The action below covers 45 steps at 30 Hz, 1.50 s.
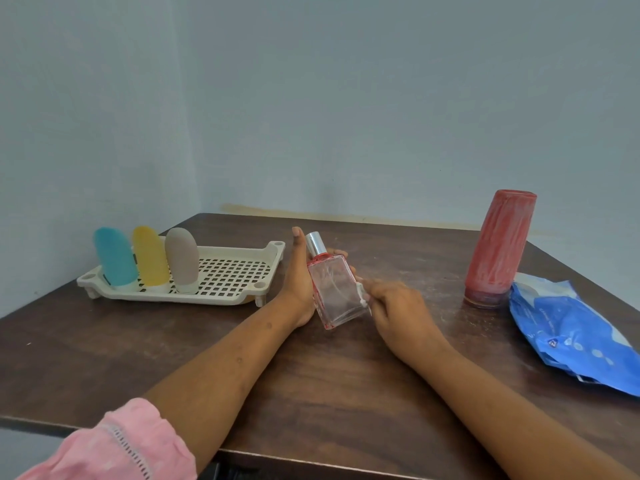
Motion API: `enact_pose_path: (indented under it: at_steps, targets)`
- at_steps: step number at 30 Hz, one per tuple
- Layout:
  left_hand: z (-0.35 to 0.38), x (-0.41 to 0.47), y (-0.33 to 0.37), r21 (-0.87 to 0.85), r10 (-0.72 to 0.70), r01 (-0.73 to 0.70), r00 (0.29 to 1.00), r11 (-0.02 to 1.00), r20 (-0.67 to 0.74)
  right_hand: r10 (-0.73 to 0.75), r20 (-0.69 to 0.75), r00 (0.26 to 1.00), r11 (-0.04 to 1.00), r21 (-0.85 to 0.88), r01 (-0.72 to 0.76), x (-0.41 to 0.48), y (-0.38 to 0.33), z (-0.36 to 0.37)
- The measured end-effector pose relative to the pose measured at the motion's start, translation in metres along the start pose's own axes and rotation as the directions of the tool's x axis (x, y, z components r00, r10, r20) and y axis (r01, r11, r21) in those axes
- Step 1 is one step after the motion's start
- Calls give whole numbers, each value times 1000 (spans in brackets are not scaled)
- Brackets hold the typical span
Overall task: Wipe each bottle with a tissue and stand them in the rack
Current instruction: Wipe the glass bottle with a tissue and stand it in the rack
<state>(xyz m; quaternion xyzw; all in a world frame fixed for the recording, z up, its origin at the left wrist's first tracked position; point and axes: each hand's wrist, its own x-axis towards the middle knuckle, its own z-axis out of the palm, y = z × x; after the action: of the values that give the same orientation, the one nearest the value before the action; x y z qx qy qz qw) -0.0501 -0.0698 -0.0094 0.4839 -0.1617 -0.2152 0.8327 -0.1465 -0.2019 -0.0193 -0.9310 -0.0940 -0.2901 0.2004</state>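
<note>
Pink sleeve [114, 445] nearest. Mid-desk [311, 393], left hand [299, 282] grips clear perfume bottle [334, 292], tilted; right hand [398, 306] pinches white tissue [362, 296] against its right edge. Right of perfume bottle: blue wipes pack [571, 334], then red bottle [498, 251], cap end down. Left, farther back: rack [228, 271] w/ 3 tubes [150, 256] standing.

**Head view.** A wide-angle camera worn on the person's head looks forward and down over the table [332, 382] from above its near edge, close enough that the forearms [225, 368] fill the lower frame. The left hand [299, 282] and right hand [398, 308] meet over the table's middle, just below frame centre, on a glass bottle [334, 292] and a tissue [362, 294]. The table's far corner recedes towards the wall [346, 98], which fills the upper part; its right side runs out of frame, and its near edge crosses the bottom.
</note>
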Motion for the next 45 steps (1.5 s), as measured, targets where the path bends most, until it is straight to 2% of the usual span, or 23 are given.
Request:
enact_pose_path:
  at_steps: [5,7,9,12,15,17,20,22,23,28,35,40,45]
  targets:
    - [-1,0,0,3,-10,10,1000,1000,5,-55,-5,998,998,-8,55,-3,-10,0]
    - [0,1,1,-4,-19,19,1000,1000,7,-178,52,983,981,-69,182,-6,-20,5]
    - [0,0,1,-11,-25,25,1000,1000,7,-325,146,934,923,-167,347,-8,-27,10]
    - [-1,0,1,0,-22,22,1000,1000,7,-406,179,896,870,-225,439,-9,-28,11]
    - [-2,1,0,-12,-22,22,1000,1000,21,-396,150,906,871,-251,422,-7,-24,10]
    - [-2,2,-1,1,-16,16,1000,1000,3,-324,122,938,913,-221,344,-5,-20,9]
    - [-3,3,-1,33,-19,20,1000,999,-17,-96,75,993,995,25,94,-3,-11,6]
    - [-3,1,0,44,-10,11,1000,999,-26,36,97,995,982,180,-53,-4,-7,4]
    - [-3,0,1,51,-8,9,1000,999,-30,58,108,992,975,205,-80,-4,-6,3]
    - [0,-3,4,46,-10,12,999,999,-52,17,155,988,986,162,-43,-6,-8,5]
    - [8,-12,4,129,-76,69,996,989,47,-5,175,985,979,201,-31,-5,-8,5]
    - [8,-14,3,110,-91,80,991,991,98,-106,218,970,994,48,98,-7,-13,3]
    - [6,-9,-1,67,-62,51,983,996,174,-242,221,945,954,-122,273,-6,-24,-1]
